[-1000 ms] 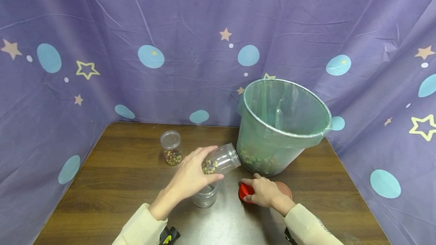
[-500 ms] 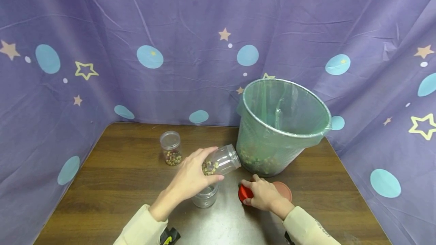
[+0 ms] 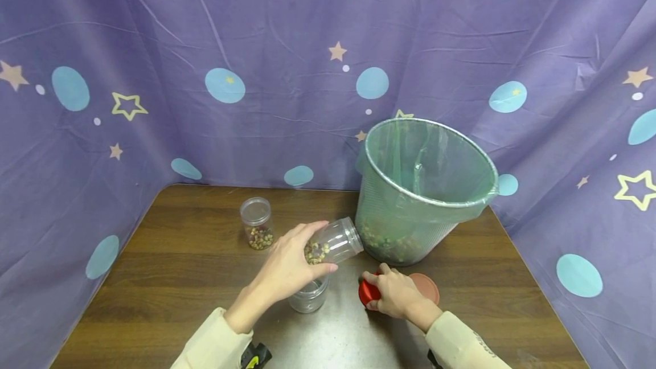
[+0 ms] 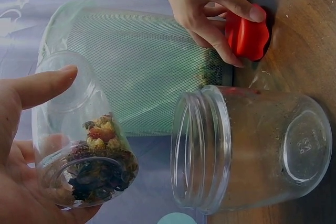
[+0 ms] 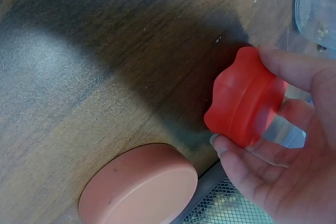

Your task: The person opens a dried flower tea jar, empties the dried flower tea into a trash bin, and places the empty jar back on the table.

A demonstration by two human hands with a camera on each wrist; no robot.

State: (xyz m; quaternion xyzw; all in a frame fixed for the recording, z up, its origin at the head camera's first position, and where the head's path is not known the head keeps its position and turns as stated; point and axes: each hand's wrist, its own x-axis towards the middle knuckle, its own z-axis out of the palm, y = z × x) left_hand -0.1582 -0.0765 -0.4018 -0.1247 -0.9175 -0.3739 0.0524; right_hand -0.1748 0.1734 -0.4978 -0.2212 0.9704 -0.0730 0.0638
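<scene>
My left hand grips a clear plastic jar, tilted on its side with its open mouth toward the bin. Dried flowers lie in its lower end. Below that hand stands a second clear jar, uncovered, with no contents visible in the left wrist view. My right hand holds a red wavy-edged cap between thumb and fingers, low at the tabletop. Whether the cap touches the wood is unclear. Partly behind the right hand is a flat, round salmon-pink lid.
A tall mesh wastebasket lined with a green bag stands at the back right, with plant bits at its bottom. At the back left is a lidded clear jar holding dried flowers. A purple curtain encloses the wooden table.
The left hand and its tilted jar stay in place. My right hand has shifted very slightly along with the red cap.
</scene>
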